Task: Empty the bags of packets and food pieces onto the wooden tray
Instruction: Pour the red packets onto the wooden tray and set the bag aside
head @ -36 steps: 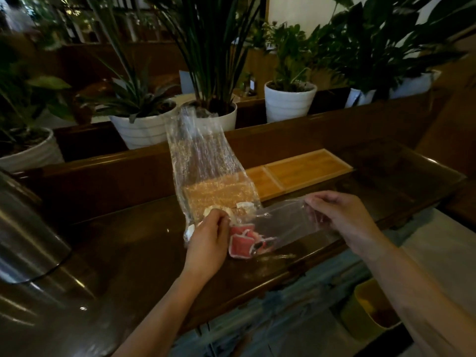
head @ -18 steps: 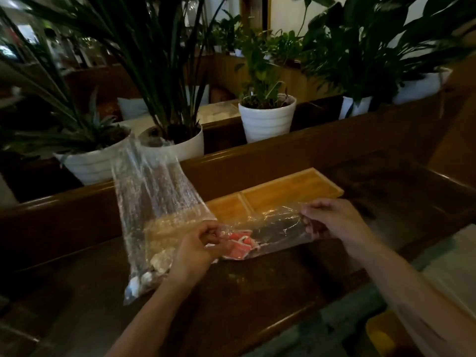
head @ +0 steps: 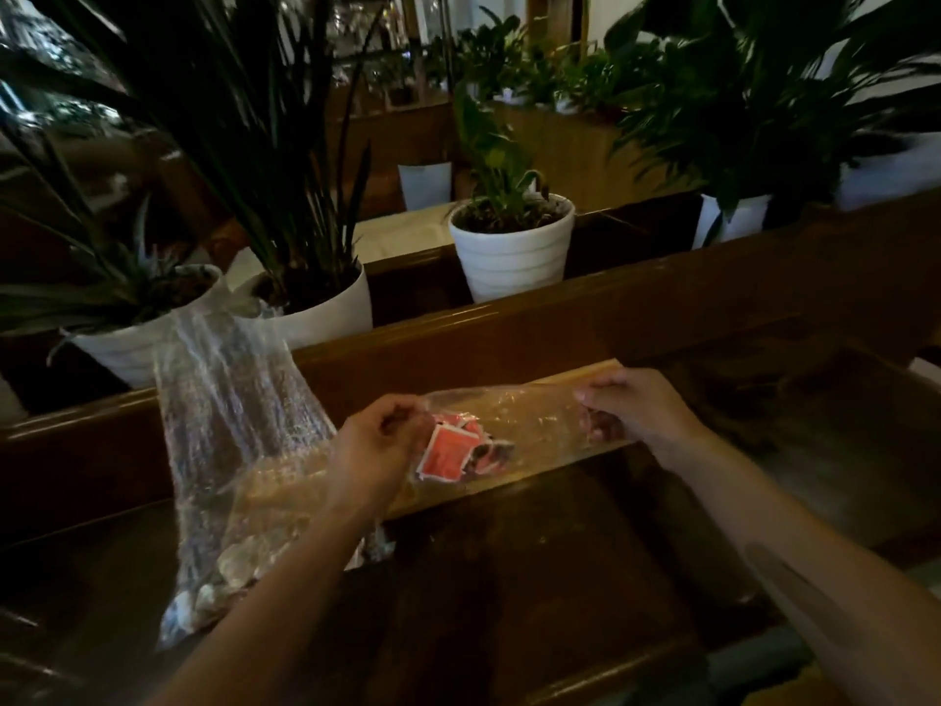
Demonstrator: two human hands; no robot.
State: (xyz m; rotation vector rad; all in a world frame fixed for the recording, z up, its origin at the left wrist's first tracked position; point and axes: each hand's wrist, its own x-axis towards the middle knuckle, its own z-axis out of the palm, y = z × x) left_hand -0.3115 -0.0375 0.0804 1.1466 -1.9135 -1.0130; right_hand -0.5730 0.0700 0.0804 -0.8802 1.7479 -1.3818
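Observation:
A clear plastic bag [head: 529, 425] is held level over the wooden tray [head: 555, 468]. My left hand [head: 377, 445] pinches its left end and my right hand [head: 636, 410] pinches its right end. Red packets [head: 448, 448] lie inside the bag near my left hand. A second, taller clear bag [head: 229, 415] stands at the left, with pale food pieces [head: 224, 578] in its bottom, partly behind my left forearm. Most of the tray is hidden under the bags.
The dark wooden counter [head: 509, 578] carries the tray. A raised wooden ledge [head: 560, 318] runs behind it. White pots with plants [head: 511, 252] stand in a row beyond the ledge, and leaves hang over the left bag.
Both hands have carried the bag of red packets up off the counter to above the tray. The camera view has swung left and closer.

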